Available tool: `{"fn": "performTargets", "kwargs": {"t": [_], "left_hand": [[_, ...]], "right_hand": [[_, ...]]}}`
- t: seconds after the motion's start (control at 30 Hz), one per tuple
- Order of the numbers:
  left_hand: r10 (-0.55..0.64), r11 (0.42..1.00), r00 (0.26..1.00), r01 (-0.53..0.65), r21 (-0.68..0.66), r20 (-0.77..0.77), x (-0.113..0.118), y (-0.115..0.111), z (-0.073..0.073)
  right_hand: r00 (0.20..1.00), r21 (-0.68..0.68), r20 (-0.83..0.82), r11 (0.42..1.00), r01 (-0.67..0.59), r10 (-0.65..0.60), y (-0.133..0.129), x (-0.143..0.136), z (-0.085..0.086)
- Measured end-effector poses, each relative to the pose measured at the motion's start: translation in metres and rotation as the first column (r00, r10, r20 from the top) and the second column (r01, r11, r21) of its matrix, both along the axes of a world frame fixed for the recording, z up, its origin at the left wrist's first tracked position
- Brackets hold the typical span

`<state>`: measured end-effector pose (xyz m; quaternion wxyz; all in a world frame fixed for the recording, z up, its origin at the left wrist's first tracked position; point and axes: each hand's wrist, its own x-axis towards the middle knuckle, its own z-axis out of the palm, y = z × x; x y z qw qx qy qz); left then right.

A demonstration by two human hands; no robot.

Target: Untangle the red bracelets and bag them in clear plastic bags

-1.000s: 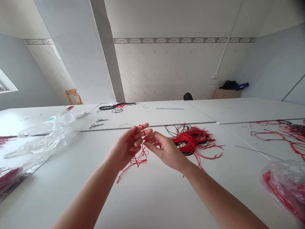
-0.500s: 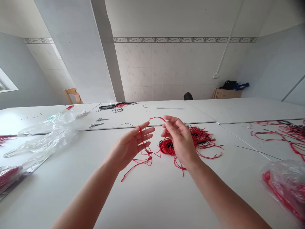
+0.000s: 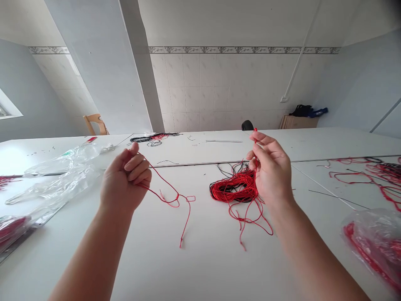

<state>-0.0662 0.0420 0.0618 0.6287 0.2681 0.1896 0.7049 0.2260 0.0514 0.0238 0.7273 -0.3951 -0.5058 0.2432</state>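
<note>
My left hand is curled round a looped red cord; its knotted part and loose end trail rightward, above or on the white bench. My right hand, well apart, pinches a second red cord, one end projecting above the grip. Red-and-black cord bundle lies just beside, partly behind, the right hand.

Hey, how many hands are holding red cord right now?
2: the left hand grips a looped red cord, and the right hand pinches more red cord, to the right of the red-and-black bundle. No other hands show.
</note>
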Motion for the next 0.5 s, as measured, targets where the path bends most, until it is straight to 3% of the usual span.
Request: {"fn": "performTargets", "kwargs": {"t": [0.07,0.13,0.3,0.37,0.5], "left_hand": [[-0.072,0.996,0.997,0.073,-0.050,0.008,0.011,0.000,-0.006],[-0.188,0.973,0.982,0.187,-0.132,0.003,0.024,0.000,-0.014],[-0.432,0.885,0.886,0.382,-0.266,-0.168,0.048,-0.003,-0.034],[-0.462,0.881,0.856,0.412,-0.234,-0.232,0.051,-0.004,-0.037],[-0.434,0.901,0.849,0.407,-0.151,-0.300,0.050,-0.003,-0.038]], "right_hand": [[0.993,-0.031,0.097,0.997,-0.067,0.070,-0.003,-0.005,-0.002],[0.950,-0.101,0.219,0.974,-0.205,0.222,-0.010,-0.013,-0.003],[0.741,-0.235,0.352,0.820,-0.522,0.572,-0.029,-0.036,-0.002],[0.696,-0.249,0.345,0.776,-0.580,0.630,-0.032,-0.043,-0.004],[0.677,-0.292,0.342,0.758,-0.583,0.652,-0.030,-0.053,-0.012]]}}
